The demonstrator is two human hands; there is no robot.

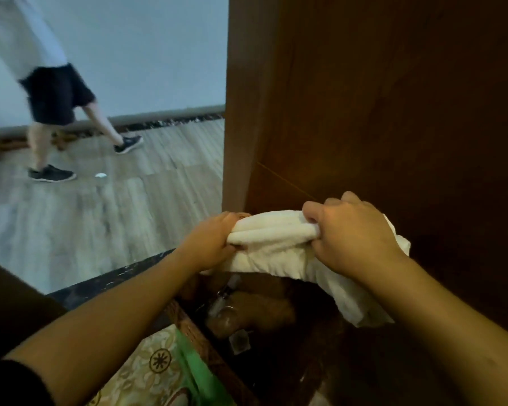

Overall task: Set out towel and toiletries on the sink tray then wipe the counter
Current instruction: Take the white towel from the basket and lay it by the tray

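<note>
Left hand [214,240], right hand [355,238]: each clenched on one end of a white terry towel [279,244], folds bunched, tail drooping right. Held above a dim woven tray [200,332] of small toiletries [226,315]. Advice: keep folds pinched evenly, lower flat.

Pale wood-plank floor [106,218] fills left of frame; small white scrap [100,175] lies on it upper left, near dark sneakers [52,173].
</note>
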